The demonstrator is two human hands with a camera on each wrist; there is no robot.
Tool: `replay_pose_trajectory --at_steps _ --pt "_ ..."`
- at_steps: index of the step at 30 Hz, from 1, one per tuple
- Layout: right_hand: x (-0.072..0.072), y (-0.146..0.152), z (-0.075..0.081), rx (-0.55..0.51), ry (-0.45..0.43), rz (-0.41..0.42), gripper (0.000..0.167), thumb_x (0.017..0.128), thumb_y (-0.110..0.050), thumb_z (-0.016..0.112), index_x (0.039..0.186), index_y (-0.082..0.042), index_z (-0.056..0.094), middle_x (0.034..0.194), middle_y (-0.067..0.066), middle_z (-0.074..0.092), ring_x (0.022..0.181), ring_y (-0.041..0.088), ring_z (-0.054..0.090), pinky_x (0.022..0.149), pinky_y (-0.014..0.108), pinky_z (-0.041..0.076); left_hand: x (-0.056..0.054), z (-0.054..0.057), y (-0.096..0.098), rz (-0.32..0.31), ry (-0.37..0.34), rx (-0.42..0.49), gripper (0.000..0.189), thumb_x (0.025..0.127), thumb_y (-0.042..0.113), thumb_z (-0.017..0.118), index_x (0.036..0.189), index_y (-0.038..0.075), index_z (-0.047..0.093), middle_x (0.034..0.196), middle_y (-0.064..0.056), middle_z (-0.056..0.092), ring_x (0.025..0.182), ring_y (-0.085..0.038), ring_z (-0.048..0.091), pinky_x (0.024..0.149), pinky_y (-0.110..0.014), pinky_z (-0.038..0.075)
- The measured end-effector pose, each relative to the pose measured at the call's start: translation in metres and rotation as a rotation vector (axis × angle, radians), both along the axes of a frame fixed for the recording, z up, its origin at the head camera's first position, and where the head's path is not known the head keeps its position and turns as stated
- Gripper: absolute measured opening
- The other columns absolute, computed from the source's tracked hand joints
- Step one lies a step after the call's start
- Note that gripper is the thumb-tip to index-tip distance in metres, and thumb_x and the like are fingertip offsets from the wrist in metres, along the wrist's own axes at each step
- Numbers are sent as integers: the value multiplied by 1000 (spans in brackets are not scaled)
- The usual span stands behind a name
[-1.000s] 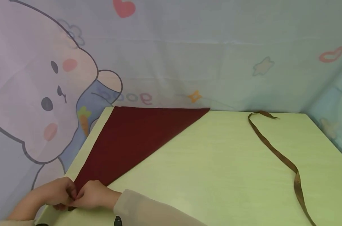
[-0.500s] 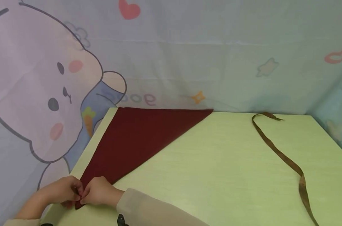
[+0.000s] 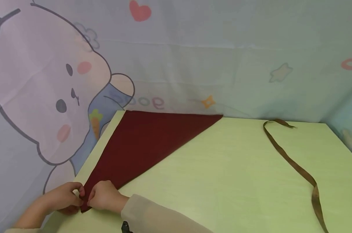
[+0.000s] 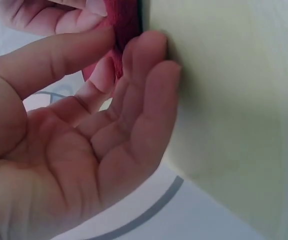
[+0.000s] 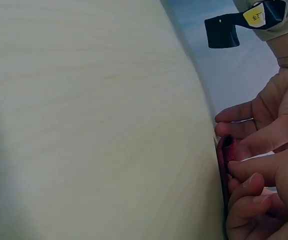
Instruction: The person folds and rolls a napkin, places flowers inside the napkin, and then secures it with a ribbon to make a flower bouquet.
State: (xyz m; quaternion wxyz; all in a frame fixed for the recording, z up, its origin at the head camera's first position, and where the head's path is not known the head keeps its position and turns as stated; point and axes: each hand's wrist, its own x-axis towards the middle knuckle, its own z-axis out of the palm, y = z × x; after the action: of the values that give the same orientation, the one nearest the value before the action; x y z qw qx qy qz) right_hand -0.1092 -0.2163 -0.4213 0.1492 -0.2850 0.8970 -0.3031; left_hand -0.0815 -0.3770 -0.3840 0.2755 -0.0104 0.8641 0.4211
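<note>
A dark red cloth [image 3: 141,142], folded to a triangle, lies flat along the left side of the table. Its near corner lies between both hands. My left hand [image 3: 62,199] is at the outer edge of that corner; in the left wrist view its thumb lies on the red cloth [image 4: 126,22] with curled fingers at the other side. My right hand [image 3: 106,195] pinches the cloth just beside it, knuckles up. Seen from the right wrist, the cloth's end [image 5: 227,145] is turned over in a small loop under the left thumb.
A long brown ribbon [image 3: 292,165] lies in loose curves across the right part of the pale yellow-green table [image 3: 222,181]. Behind the table hangs a printed cartoon curtain [image 3: 187,64], which also runs down the left side.
The head view has turned slightly left, so everything sits further right. The hands have drawn a little apart at the corner, and more of the cloth shows between them.
</note>
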Motion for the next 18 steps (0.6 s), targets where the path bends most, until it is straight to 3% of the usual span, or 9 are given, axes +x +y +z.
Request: replay_pose_trajectory --at_steps 5,9,14,18 --pt "1 3 0 42 75 64 27 81 -17 70 55 -20 68 45 -16 47 43 -4 36 44 10 30 -1 0 6 30 20 -30 6 80 1 54 85 -1 50 64 -2 55 55 -14 55 54 -30 49" --pt "5 8 1 11 67 107 43 84 -23 68 44 -18 55 38 -13 33 36 -2 25 40 13 25 -3 -2 10 62 41 -77 3 81 2 54 82 0 52 64 -3 56 55 -14 57 54 -31 50" --pt "6 9 2 -15 49 95 52 85 -39 71 42 -16 55 36 -11 35 36 -2 32 43 12 29 -6 -2 14 78 78 -113 2 78 1 55 78 -1 53 63 -2 54 53 -14 54 51 -30 48" --pt "3 9 0 -33 39 81 50 83 -37 74 43 -13 57 36 -11 35 35 -3 30 42 12 29 -9 0 17 83 89 -114 1 77 0 55 77 -1 55 64 -2 54 54 -14 54 52 -30 48"
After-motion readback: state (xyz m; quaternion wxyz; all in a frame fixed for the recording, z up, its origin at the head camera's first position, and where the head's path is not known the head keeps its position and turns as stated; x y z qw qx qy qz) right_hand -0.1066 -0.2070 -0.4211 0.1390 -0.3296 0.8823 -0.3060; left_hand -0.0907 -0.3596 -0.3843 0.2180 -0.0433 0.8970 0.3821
